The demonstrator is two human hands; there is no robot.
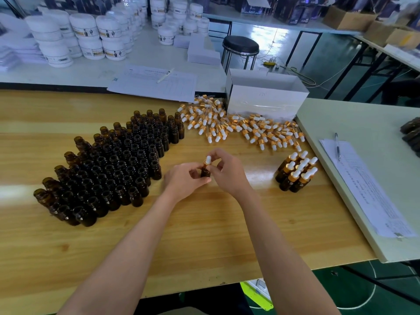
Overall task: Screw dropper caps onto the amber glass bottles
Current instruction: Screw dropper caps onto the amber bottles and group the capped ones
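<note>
My left hand (185, 180) grips a small amber glass bottle (205, 172) upright above the middle of the wooden table (204, 235). My right hand (227, 171) pinches the gold-collared dropper cap (207, 160) with a white bulb that sits on the bottle's neck. A dense block of open amber bottles (109, 169) stands to the left. Loose dropper caps (241, 127) lie in a heap at the back. Several capped bottles (296, 172) stand grouped at the right.
A white open box (266, 96) stands behind the caps. A paper form with a pen (154, 84) lies at the back. A grey table (363, 155) on the right carries papers with a pen (338, 145). White jars (91, 35) and a stool (240, 47) stand beyond.
</note>
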